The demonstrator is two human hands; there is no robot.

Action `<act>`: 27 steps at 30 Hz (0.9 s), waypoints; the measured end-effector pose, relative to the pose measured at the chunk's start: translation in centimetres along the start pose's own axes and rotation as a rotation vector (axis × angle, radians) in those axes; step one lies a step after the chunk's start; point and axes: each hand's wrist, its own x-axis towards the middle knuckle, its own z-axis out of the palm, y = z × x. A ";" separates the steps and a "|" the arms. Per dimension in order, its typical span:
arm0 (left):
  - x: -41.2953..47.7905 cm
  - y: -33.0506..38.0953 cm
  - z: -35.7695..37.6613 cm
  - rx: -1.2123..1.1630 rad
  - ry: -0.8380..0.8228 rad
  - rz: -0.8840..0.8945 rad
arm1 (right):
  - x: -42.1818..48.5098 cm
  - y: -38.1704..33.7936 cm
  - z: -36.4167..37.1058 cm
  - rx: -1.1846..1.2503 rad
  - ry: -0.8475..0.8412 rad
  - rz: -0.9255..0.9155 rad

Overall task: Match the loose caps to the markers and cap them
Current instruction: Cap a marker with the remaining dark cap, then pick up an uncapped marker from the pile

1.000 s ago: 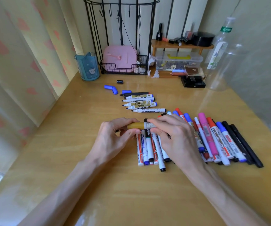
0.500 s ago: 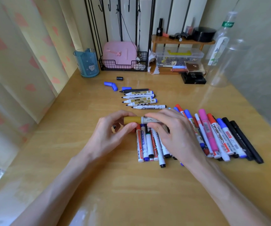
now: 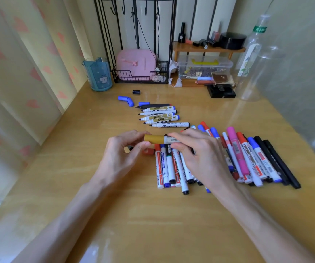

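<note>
My left hand (image 3: 123, 154) pinches a mustard-yellow cap (image 3: 153, 139) that sits on the end of a white marker (image 3: 171, 139). My right hand (image 3: 200, 154) grips that marker's barrel over a heap of capped markers (image 3: 173, 168). More capped markers (image 3: 255, 160) lie fanned out to the right. Behind the hands, a row of uncapped markers (image 3: 159, 115) points left. Loose blue caps (image 3: 126, 100) (image 3: 144, 103) and a black cap (image 3: 136, 92) lie further back. A red cap (image 3: 149, 151) rests under my left fingers.
The yellow wooden desk (image 3: 152, 215) runs back to a blue pen cup (image 3: 97, 74), a black wire rack with a pink case (image 3: 136, 65), a small wooden shelf (image 3: 206, 49) over a clear box, and clear bottles (image 3: 253, 54) at right. Curtains hang along the left.
Both hands stay together on the marker and yellow cap, which holds about the same place; the view has shifted slightly.
</note>
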 end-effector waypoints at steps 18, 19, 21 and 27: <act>2.4 1.1 3.6 -0.069 -0.058 -0.019 | 0.9 2.0 -6.4 -0.167 -0.031 0.446; 2.4 1.2 4.0 -0.051 -0.065 -0.008 | 0.6 2.6 -7.0 -0.206 -0.012 0.497; 2.4 1.5 4.6 -0.024 -0.078 0.000 | -0.1 3.5 -7.8 -0.295 0.000 0.564; 2.1 1.7 4.9 -0.001 -0.087 -0.004 | -1.1 3.9 -7.4 -0.351 -0.068 0.632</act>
